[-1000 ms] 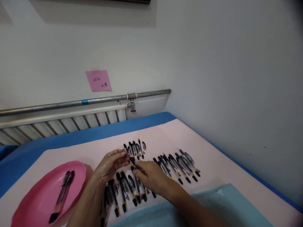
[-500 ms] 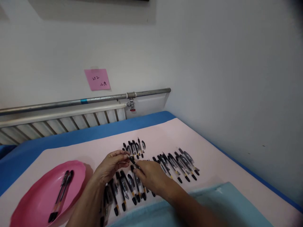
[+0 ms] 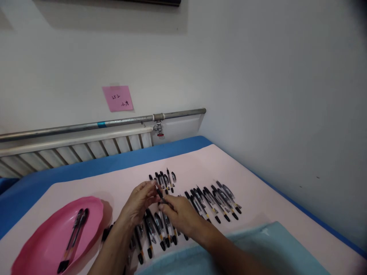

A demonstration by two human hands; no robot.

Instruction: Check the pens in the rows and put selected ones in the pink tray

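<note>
A dark pen [image 3: 161, 195] slants between my two hands above the pink sheet. My right hand [image 3: 183, 214] is closed around its lower part, thumb along the barrel. At the pen's upper end, the fingertips of my left hand [image 3: 142, 200] are pinched together; any small part between them is hidden. Below my hands lies a row of clear-barrelled pens with black caps [image 3: 149, 233], some covered by my left forearm. Just beyond my fingers is a smaller group of pens and parts [image 3: 164, 179]. Another row of pens [image 3: 215, 200] lies to the right.
On the left, a pink plate [image 3: 37, 244] holds a few capped pens [image 3: 73, 238]. Light blue cloth or plastic [image 3: 258, 244] lies along the near edge. The pink sheet [image 3: 197, 164] covers a blue surface [image 3: 120, 154]. Behind are a radiator [image 3: 94, 151] and a pipe [image 3: 126, 121].
My left hand has shifted slightly, its fingers closing nearer around the pen's upper end. A silvery tip seen there before is now hidden. The right hand keeps its hold.
</note>
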